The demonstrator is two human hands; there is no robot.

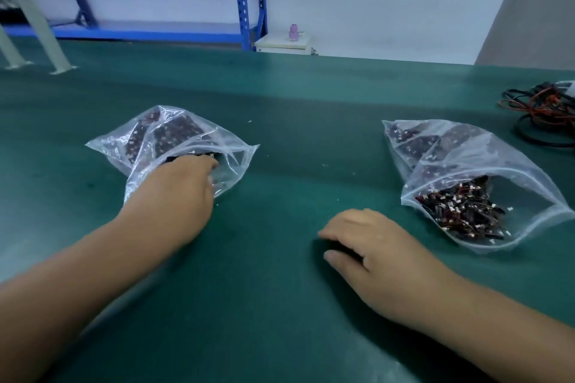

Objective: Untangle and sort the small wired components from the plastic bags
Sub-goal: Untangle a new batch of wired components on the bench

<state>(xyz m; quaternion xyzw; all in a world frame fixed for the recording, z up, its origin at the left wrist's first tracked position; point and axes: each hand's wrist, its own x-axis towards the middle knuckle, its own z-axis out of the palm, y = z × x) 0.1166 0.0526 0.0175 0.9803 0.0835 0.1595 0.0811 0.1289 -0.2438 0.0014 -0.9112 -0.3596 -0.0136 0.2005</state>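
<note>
Left hand reaches into the open mouth of a clear plastic bag lying on the green worktop, its fingertips at a dark clump of wired components just inside — whether the fingers are closed on anything cannot be told, since they are tucked under the plastic. Smaller packets of dark components sit deeper in that bag. Right hand rests palm down on the worktop nearer the person, fingers curled over something small and dark; what it is cannot be made out. Off to its right lies a second clear bag, mouth open toward the person, with a loose tangle of red-and-black wired components near the opening. A bundle of red and black cables lies at the far right edge — well apart from both bags.
</note>
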